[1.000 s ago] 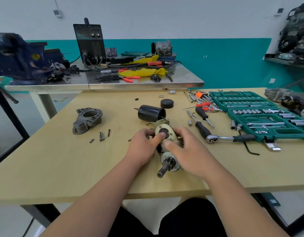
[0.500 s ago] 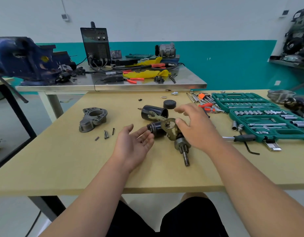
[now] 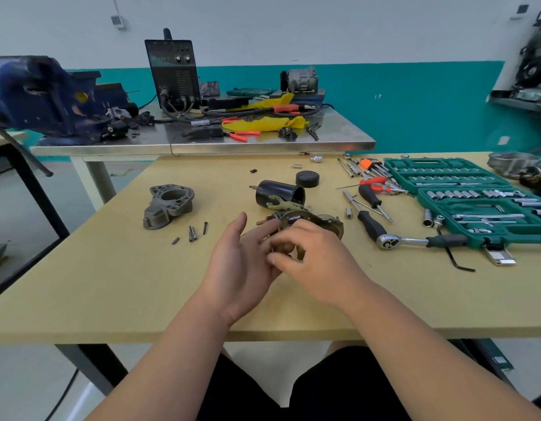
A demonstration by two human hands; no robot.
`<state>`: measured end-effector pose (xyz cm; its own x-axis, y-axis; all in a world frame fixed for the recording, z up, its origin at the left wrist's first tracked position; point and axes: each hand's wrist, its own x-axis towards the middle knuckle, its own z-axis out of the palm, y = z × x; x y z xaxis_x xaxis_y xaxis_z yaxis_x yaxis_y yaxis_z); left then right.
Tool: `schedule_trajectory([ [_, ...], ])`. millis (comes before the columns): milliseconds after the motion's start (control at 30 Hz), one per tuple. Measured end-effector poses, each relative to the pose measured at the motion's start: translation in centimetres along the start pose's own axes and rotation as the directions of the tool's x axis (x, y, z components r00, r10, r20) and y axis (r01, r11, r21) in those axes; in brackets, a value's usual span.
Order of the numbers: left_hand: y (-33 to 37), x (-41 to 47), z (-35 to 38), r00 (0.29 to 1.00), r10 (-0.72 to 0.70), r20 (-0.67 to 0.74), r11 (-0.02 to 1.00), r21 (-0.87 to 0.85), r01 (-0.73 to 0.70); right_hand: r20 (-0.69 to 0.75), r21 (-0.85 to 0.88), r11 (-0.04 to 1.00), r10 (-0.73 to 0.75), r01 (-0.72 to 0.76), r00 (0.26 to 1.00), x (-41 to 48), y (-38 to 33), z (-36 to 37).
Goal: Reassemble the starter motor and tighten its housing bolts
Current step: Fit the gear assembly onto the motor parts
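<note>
The starter motor's inner assembly (image 3: pixel 315 220), a brass-coloured plate with dark parts, lies on the wooden table (image 3: pixel 111 284) in front of me. My right hand (image 3: pixel 318 259) lies over its near end with fingers curled round it. My left hand (image 3: pixel 242 262) is beside it, palm turned inward and fingers straight, touching the assembly's left side. The assembly's shaft is hidden under my hands. Just behind lies the black cylindrical motor case (image 3: pixel 278 192) on its side, with a black end cap (image 3: pixel 307 179) beyond it. The grey cast nose housing (image 3: pixel 169 205) sits to the left, with loose bolts (image 3: pixel 192 233) near it.
A ratchet wrench (image 3: pixel 409 240) and black-handled screwdrivers (image 3: pixel 369 197) lie to the right, next to an open green socket set (image 3: pixel 476 202). An L-shaped hex key (image 3: pixel 460 262) lies near the front. Behind stands a steel table (image 3: pixel 202 144) carrying a blue vise (image 3: pixel 50 98) and a black machine (image 3: pixel 173 71).
My right hand has drawn the assembly nearer and closed over it, hiding the shaft. My left hand has moved up against its left side.
</note>
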<state>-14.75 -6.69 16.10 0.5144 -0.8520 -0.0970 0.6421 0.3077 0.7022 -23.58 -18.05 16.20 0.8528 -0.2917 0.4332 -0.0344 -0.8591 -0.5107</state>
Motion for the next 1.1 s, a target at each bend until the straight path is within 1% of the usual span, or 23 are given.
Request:
schedule_trajectory([
  [100,-0.6,0.0,0.3,0.997,0.073,0.039,0.992,0.101,-0.077,-0.041,0.076,0.997,0.017,-0.014,0.999,0.1,0.2,0.2],
  [200,-1.0,0.1,0.3,0.995,0.104,0.009,0.992,0.068,-0.105,-0.037,0.116,0.993,0.039,-0.035,0.999,0.0,0.4,0.5],
  [267,-1.0,0.1,0.0,0.992,0.124,-0.012,0.991,0.055,-0.123,-0.049,0.126,0.992,0.016,-0.009,0.999,-0.3,0.6,0.5],
  [300,-1.1,0.2,-0.2,0.988,0.152,-0.028,0.985,0.088,-0.149,-0.061,0.146,0.989,-0.002,0.011,0.998,-0.6,0.7,0.5],
  [367,-1.3,0.3,-0.6,0.964,0.255,-0.073,0.936,0.270,-0.227,-0.097,0.191,0.981,-0.025,0.043,0.995,-1.1,0.8,0.4],
  [433,-1.6,0.3,-0.7,0.934,0.346,-0.086,0.845,0.461,-0.271,-0.162,0.217,0.973,-0.045,0.080,0.986,-1.4,0.8,0.3],
  [500,-1.9,0.0,-0.8,0.925,0.375,-0.053,0.767,0.578,-0.278,-0.228,0.245,0.964,-0.049,0.106,0.973,-1.6,0.8,0.4],
  [533,-2.0,-0.1,-0.7,0.932,0.360,-0.023,0.755,0.594,-0.277,-0.248,0.263,0.959,-0.043,0.110,0.968,-1.6,0.8,0.5],
  [567,-2.0,-0.2,-0.7,0.943,0.333,-0.002,0.768,0.581,-0.270,-0.260,0.284,0.953,-0.034,0.110,0.965,-1.6,0.8,0.5],
  [633,-2.1,0.0,-0.7,0.968,0.249,0.008,0.845,0.488,-0.221,-0.279,0.330,0.938,-0.010,0.106,0.960,-1.7,0.8,0.7],
  [733,-2.2,0.1,-0.7,0.998,0.054,0.042,0.958,0.280,-0.064,-0.316,0.373,0.922,0.022,0.103,0.949,-1.8,0.8,0.8],
  [800,-2.4,0.1,-0.8,0.997,-0.027,0.071,0.986,0.164,0.015,-0.325,0.377,0.920,0.024,0.106,0.945,-1.9,0.8,0.9],
  [833,-2.6,0.2,-0.9,0.995,-0.046,0.086,0.990,0.136,0.034,-0.321,0.378,0.919,0.020,0.108,0.947,-1.9,0.8,0.9],
  [967,-2.6,0.1,-1.6,0.978,-0.075,0.195,0.987,0.152,0.046,-0.266,0.406,0.904,-0.024,0.135,0.964,-2.2,0.7,0.4],
  [1100,-2.4,0.0,-1.9,0.955,-0.055,0.291,0.982,0.191,-0.002,-0.269,0.395,0.891,-0.122,0.225,0.955,-2.2,0.0,-0.6],
])
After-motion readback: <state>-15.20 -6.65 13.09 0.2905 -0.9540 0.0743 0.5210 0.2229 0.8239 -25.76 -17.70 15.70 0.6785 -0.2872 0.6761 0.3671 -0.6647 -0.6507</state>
